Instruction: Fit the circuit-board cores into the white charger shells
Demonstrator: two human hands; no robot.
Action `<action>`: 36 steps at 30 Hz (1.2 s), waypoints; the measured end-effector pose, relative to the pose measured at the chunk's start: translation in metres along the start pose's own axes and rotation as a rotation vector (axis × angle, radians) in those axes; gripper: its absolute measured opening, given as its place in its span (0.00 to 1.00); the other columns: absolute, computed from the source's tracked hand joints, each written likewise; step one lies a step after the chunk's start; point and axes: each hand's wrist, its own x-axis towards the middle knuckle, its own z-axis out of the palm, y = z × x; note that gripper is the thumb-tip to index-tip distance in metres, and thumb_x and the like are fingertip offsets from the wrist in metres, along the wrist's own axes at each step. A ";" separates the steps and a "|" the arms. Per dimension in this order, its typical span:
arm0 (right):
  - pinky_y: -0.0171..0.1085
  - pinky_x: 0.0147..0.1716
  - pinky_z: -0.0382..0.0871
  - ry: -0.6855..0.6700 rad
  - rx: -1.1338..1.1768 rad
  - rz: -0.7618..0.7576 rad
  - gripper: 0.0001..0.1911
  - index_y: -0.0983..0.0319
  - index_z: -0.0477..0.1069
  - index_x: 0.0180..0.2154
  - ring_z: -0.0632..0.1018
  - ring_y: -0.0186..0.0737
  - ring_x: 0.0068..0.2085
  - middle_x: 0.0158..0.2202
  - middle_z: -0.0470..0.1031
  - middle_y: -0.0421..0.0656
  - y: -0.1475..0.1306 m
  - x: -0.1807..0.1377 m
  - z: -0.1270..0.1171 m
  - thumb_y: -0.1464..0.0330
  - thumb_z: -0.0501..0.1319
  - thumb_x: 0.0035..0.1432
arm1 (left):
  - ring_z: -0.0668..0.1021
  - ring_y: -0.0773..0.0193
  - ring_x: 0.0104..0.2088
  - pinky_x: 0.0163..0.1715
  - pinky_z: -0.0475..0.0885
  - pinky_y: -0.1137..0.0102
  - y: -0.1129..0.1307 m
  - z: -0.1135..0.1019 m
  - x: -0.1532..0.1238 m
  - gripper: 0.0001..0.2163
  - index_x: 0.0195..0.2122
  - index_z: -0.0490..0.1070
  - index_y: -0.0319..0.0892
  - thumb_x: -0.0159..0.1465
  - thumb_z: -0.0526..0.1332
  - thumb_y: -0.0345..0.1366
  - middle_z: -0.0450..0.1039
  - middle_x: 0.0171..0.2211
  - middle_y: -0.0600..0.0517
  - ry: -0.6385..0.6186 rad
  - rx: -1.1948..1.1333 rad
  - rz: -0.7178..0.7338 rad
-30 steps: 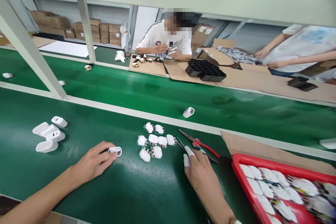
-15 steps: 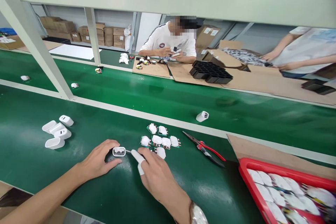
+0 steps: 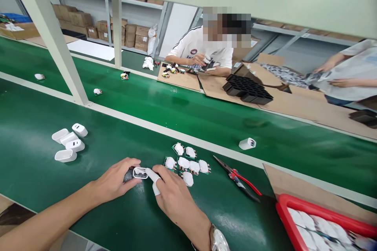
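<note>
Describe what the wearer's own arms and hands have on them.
No sleeves show on either arm. The right hand wears a white cot on one finger and a silver-coloured watch at the wrist. The left hand wears nothing visible.

The casing (image 3: 140, 173) is smooth white plastic with a slight gloss, like the empty shells (image 3: 69, 145). A white, matt, rubbery cot (image 3: 155, 183) sheathes a fingertip of the right hand (image 3: 176, 198). The belt (image 3: 206, 117) is green with a dull sheen. The pliers (image 3: 237, 175) have dark metal tips and glossy red plastic grips. The tray (image 3: 284, 213) is shiny red plastic and lies on matt brown cardboard (image 3: 288, 180). The wristwatch (image 3: 219, 239) looks like polished metal.
</note>
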 end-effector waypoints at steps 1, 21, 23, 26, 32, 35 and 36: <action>0.42 0.35 0.74 -0.007 -0.007 -0.011 0.16 0.60 0.69 0.36 0.74 0.43 0.37 0.46 0.74 0.49 0.000 0.002 -0.001 0.84 0.53 0.51 | 0.83 0.57 0.49 0.50 0.79 0.61 0.000 0.000 0.000 0.23 0.65 0.57 0.53 0.73 0.64 0.37 0.77 0.51 0.50 0.002 -0.005 0.002; 0.40 0.42 0.78 0.269 -0.099 0.401 0.15 0.60 0.70 0.55 0.81 0.45 0.47 0.53 0.75 0.51 0.075 -0.062 -0.020 0.73 0.53 0.70 | 0.81 0.57 0.49 0.48 0.80 0.64 0.011 -0.011 0.004 0.11 0.55 0.72 0.46 0.72 0.64 0.29 0.76 0.54 0.42 0.040 0.169 0.328; 0.43 0.40 0.79 0.238 -0.250 0.513 0.11 0.61 0.72 0.48 0.81 0.48 0.46 0.53 0.75 0.53 0.094 -0.089 -0.019 0.71 0.52 0.69 | 0.82 0.60 0.44 0.43 0.80 0.66 0.013 -0.009 0.006 0.07 0.48 0.76 0.45 0.73 0.62 0.27 0.78 0.51 0.44 0.042 0.155 0.329; 0.44 0.34 0.78 0.109 -0.428 0.606 0.10 0.61 0.72 0.38 0.80 0.52 0.45 0.51 0.76 0.55 0.111 -0.121 -0.014 0.74 0.52 0.64 | 0.84 0.60 0.40 0.39 0.81 0.66 0.014 -0.005 0.009 0.04 0.42 0.78 0.45 0.72 0.63 0.30 0.81 0.46 0.46 0.092 -0.047 0.156; 0.50 0.40 0.78 0.107 -0.511 0.494 0.14 0.62 0.73 0.40 0.79 0.54 0.42 0.44 0.77 0.55 0.112 -0.125 -0.019 0.80 0.55 0.54 | 0.84 0.59 0.32 0.34 0.84 0.63 0.013 -0.015 0.021 0.13 0.37 0.80 0.41 0.65 0.71 0.46 0.83 0.33 0.48 0.133 -0.672 -0.480; 0.53 0.46 0.78 0.229 -0.354 0.349 0.16 0.63 0.73 0.46 0.78 0.56 0.49 0.52 0.76 0.56 0.098 -0.098 -0.028 0.79 0.55 0.58 | 0.84 0.59 0.33 0.35 0.84 0.62 0.018 -0.017 0.030 0.14 0.35 0.79 0.41 0.63 0.73 0.47 0.82 0.34 0.48 0.158 -0.605 -0.426; 0.53 0.49 0.78 0.259 -0.269 0.292 0.16 0.63 0.73 0.48 0.77 0.55 0.51 0.53 0.76 0.55 0.091 -0.086 -0.030 0.79 0.55 0.60 | 0.84 0.59 0.34 0.35 0.83 0.63 0.019 -0.016 0.036 0.14 0.35 0.78 0.41 0.64 0.72 0.47 0.82 0.35 0.48 0.148 -0.527 -0.349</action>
